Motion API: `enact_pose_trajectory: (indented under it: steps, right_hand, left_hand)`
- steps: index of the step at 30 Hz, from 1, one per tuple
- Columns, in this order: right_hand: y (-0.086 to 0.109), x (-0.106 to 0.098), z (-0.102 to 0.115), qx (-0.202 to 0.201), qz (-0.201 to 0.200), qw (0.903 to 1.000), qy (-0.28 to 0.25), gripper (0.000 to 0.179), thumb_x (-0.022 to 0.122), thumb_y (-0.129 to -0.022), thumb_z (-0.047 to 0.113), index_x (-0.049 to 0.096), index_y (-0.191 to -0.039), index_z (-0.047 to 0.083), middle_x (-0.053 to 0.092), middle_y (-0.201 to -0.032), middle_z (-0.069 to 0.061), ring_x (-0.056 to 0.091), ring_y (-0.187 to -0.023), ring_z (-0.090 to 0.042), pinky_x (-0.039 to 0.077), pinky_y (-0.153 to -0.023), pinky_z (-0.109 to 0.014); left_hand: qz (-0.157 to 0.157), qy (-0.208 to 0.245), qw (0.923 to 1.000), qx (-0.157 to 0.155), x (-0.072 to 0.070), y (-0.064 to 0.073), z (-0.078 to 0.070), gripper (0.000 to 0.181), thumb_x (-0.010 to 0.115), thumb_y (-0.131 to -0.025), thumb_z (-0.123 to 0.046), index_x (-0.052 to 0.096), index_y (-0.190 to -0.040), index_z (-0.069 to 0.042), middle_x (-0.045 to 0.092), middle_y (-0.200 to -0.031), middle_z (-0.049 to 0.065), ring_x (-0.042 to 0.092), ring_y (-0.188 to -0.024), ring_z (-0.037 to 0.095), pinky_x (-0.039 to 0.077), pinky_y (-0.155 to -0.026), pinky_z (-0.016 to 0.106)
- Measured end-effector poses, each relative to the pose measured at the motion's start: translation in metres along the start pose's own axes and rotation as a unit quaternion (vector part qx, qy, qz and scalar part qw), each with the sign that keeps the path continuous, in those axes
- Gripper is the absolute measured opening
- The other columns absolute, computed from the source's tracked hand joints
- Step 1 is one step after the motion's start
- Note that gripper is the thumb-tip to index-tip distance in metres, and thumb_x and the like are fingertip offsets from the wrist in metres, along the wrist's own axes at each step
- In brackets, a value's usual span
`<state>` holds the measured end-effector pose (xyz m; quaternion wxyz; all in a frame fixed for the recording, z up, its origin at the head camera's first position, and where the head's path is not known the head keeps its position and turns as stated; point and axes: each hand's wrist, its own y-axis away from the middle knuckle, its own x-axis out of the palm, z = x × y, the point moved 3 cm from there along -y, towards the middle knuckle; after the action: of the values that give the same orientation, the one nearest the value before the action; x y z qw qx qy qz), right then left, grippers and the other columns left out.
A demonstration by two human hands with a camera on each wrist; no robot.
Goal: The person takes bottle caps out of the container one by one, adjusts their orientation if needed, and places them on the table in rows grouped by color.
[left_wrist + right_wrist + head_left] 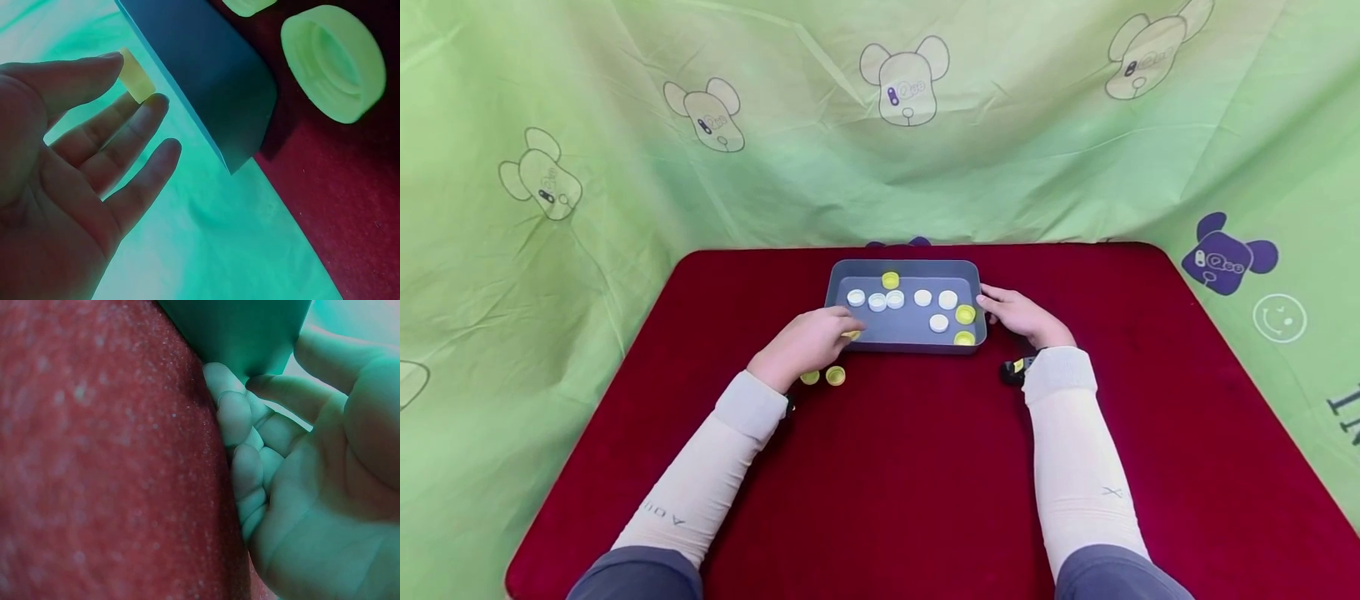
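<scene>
My left hand point(808, 342) pinches a yellow bottle cap point(137, 76) between thumb and fingertips, over the front left corner of a grey tray point(904, 335). In the left wrist view the cap stands edge-on beside the tray's rim. My right hand point(1021, 317) grips the tray's right side, thumb at the rim and the other fingers curled low against the wall. Inside the tray lie several white caps point(938, 323) and three yellow ones, one at the back point(891, 280) and two near the right wall.
Two yellow caps, a left one point(809, 377) and a right one point(836, 376), lie on the red tablecloth point(910, 467) in front of the tray, close to my left wrist. Behind the table hangs a green printed curtain point(820, 167).
</scene>
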<state>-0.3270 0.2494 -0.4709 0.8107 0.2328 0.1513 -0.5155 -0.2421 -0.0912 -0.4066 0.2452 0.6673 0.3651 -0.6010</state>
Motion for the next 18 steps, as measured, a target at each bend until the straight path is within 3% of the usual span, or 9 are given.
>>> enact_pose_trajectory:
  steps: [18]
  right_hand:
    - [0.001,0.0,0.001,0.011,0.003,0.9999,0.005,0.061,0.043,-0.104,0.036,0.021,-0.155,0.011,0.05,-0.104,-0.019,0.047,-0.096,-0.03,0.031,-0.095,-0.044]
  left_hand:
    - [-0.007,-0.008,0.9999,0.006,0.0,0.026,-0.004,0.028,0.069,-0.089,-0.007,0.072,-0.116,-0.012,0.064,-0.109,0.001,0.062,-0.099,0.015,0.052,-0.083,0.032]
